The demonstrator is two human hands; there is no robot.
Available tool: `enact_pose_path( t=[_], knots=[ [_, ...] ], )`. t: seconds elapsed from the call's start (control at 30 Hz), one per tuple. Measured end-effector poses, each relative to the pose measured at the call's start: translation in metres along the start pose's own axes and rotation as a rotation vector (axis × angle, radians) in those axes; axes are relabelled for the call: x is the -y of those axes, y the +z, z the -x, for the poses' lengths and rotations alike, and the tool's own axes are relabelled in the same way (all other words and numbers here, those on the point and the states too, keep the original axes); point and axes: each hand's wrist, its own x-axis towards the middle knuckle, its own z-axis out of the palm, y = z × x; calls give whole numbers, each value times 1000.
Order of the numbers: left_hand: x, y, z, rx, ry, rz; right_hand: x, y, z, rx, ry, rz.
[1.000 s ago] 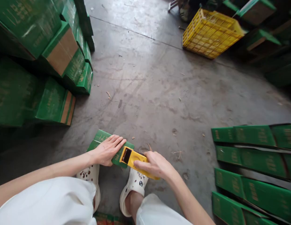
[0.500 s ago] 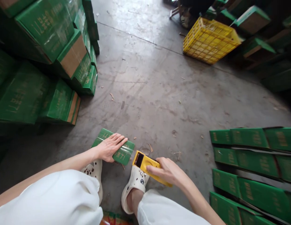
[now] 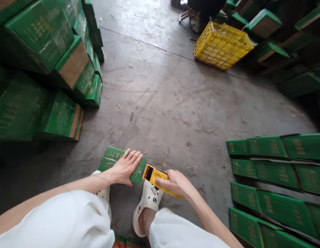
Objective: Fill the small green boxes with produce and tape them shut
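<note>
My left hand [image 3: 126, 167] lies over a small green carton [image 3: 108, 159] with gold print, its fingers stretched across the top near the right end. A pale seam line runs along the carton's top. In my right hand [image 3: 172, 182] is a yellow hand-held tool [image 3: 160, 177] with a dark window at its front. The thumb rests on its upper face. The tool's front end meets the carton's right end, or sits very close to it. Below are my two white clogs [image 3: 147, 199], and the carton is just in front of them.
Green cartons [image 3: 38, 34] are stacked high on the left. Rows of flat-sided green cartons [image 3: 268, 148] stand at the right. A yellow plastic crate [image 3: 222, 44] is on the concrete floor [image 3: 155, 113] farther off, beside a seated person's foot [image 3: 194, 24]. Scraps litter the floor.
The yellow tool has moved left, closing the gap to the carton's right end. My left hand has turned slightly on the carton, which is tilted differently. The view has shifted a little.
</note>
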Motion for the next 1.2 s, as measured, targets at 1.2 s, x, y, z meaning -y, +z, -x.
enact_pose_path(
  t=[1.2],
  knots=[
    [-5, 6, -5, 14, 107, 43, 39, 29, -58, 10, 87, 59]
  ],
)
